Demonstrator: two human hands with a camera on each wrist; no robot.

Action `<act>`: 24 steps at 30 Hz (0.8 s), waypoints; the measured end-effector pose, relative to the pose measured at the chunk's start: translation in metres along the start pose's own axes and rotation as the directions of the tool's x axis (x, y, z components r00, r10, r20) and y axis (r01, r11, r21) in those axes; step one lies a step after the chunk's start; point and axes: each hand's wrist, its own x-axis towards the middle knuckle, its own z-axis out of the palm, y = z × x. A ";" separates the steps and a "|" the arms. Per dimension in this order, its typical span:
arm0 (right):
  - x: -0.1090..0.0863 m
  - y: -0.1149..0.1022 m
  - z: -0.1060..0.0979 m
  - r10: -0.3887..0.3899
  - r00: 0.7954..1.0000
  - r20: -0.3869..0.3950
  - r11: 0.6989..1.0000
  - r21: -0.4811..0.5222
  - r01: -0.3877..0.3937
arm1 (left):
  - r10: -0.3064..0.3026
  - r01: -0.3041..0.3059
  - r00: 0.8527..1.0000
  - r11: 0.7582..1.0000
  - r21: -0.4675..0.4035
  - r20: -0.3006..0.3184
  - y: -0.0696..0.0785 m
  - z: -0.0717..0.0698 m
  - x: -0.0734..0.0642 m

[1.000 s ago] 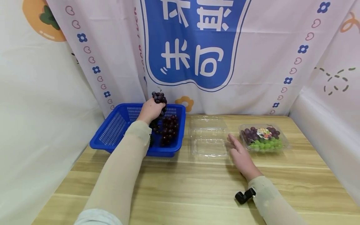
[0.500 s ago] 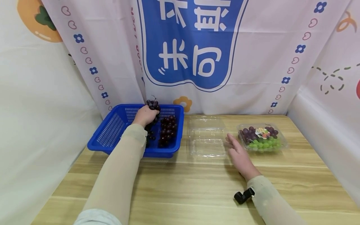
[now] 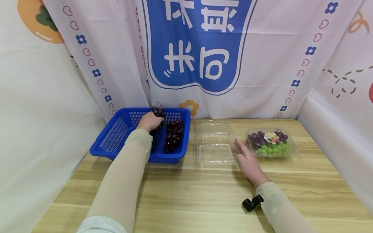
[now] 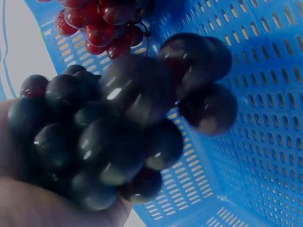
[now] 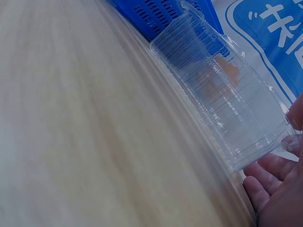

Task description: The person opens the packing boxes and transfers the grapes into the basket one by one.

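Note:
My left hand (image 3: 150, 121) reaches into the blue basket (image 3: 167, 157) and grips a bunch of dark grapes (image 3: 158, 111). In the left wrist view the thumb and palm wrap the near side of these dark grapes (image 4: 111, 142), which hang over the basket's slotted floor. A bunch of reddish grapes (image 3: 174, 136) lies in the basket's right part. My right hand (image 3: 249, 163) is at the right edge of an opened clear plastic clamshell box (image 3: 215, 152). Seen from the right wrist, its relaxed fingers (image 5: 265, 182) lie against the box's end, with the thumb above.
A closed clear box of purple and green grapes (image 3: 271, 144) with a round sticker stands right of my right hand. All of it rests on a wooden table (image 3: 189, 197). Behind hangs a printed cloth (image 3: 271, 74), close to the basket's back rim.
My left hand has lowered the dark grapes deeper into the basket, moving slightly left and down. The right hand stays beside the clear box. The head view has shifted slightly.

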 end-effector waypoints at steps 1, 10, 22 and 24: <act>0.000 0.001 0.000 0.000 1.000 0.001 1.000 0.001 0.000 | 0.001 -0.001 1.000 1.000 0.011 0.009 -0.001 0.000 0.000; 0.000 0.001 -0.001 -0.004 1.000 0.005 1.000 0.006 0.004 | -0.013 0.000 0.994 0.993 0.119 0.112 -0.003 0.000 -0.005; 0.000 0.000 -0.001 -0.007 1.000 0.000 1.000 0.001 0.007 | -0.046 0.014 0.983 0.984 0.175 0.180 -0.003 0.003 -0.007; -0.001 0.000 -0.001 -0.012 1.000 0.003 1.000 0.000 0.012 | -0.059 0.027 0.982 0.984 0.174 0.182 -0.003 0.003 -0.007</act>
